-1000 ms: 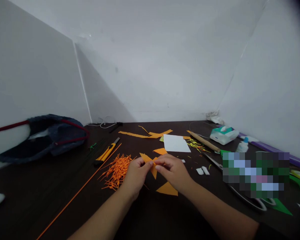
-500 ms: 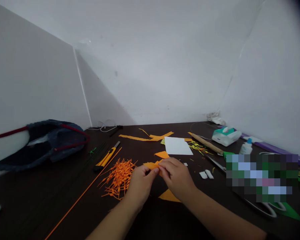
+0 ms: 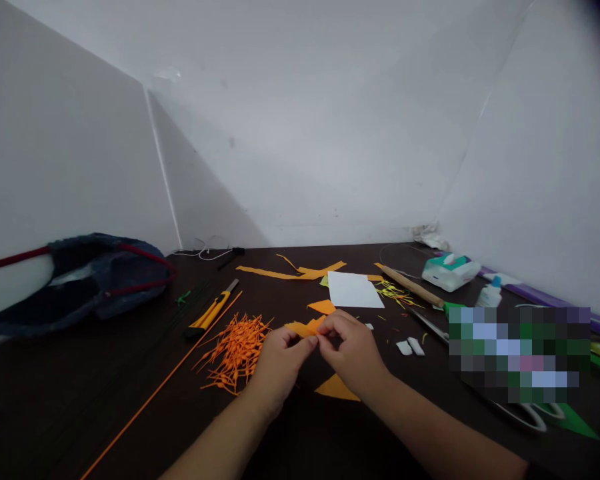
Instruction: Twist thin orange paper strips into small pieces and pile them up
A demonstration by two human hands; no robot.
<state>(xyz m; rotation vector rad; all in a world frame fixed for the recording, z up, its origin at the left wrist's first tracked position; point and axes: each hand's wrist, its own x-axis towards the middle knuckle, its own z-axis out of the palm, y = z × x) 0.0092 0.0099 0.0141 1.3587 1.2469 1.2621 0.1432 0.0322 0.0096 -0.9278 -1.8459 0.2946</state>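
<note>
An orange piece of crepe-like paper (image 3: 301,329) is pinched between both hands at the middle of the table. My left hand (image 3: 279,365) is closed on its left part, thumb pressed against the fingers. My right hand (image 3: 354,347) grips its right end with the fingertips, close to the left thumb; the fingers hide part of the paper. Just beyond lies an orange paper scrap (image 3: 322,307), and a larger orange paper piece (image 3: 337,388) rests under the right wrist. Left of my left hand is a pile of thin orange twisted strands (image 3: 236,350) with small swellings.
A yellow utility knife (image 3: 214,312) and a long orange stick (image 3: 163,387) lie left. White paper (image 3: 356,291) and orange strips (image 3: 275,274) are farther back. Scissors (image 3: 433,325), a glue bottle (image 3: 489,293) and a tissue pack (image 3: 451,272) stand right. A denim bag (image 3: 130,273) is far left.
Both hands keep hold of the orange paper, with only slight finger movement by the right hand. The whole view has shifted a little.
</note>
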